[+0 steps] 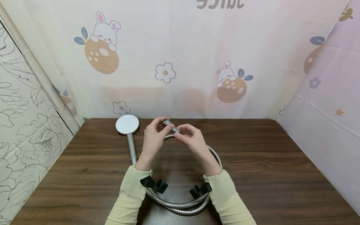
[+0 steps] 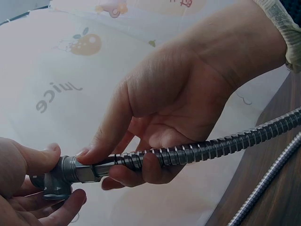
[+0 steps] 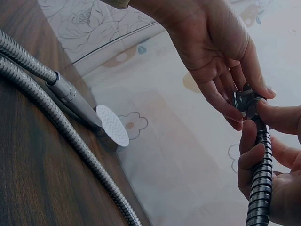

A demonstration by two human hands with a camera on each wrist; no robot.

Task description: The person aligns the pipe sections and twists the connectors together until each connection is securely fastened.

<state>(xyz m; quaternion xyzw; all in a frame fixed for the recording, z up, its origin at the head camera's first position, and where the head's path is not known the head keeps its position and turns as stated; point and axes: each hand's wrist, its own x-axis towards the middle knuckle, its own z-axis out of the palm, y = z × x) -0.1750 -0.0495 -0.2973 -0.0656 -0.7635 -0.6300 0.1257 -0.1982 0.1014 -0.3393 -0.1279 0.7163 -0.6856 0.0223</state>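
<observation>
My left hand grips a short metal pipe fitting with a side outlet, partly covered by the fingers. From the other side, my right hand holds the end of a ribbed metal shower hose, its thumb tip on the nut beside the fitting. Hose end and fitting line up and meet between the two hands, raised over the table. At the left of the table lies a shower head with a round white face and a chrome handle, the hose joined to its lower end in the right wrist view.
Loops of the hose lie on the dark wooden table beneath and between the forearms. A printed curtain hangs behind the table, and a flower-patterned panel stands on the left. Black camera mounts sit on both wrists.
</observation>
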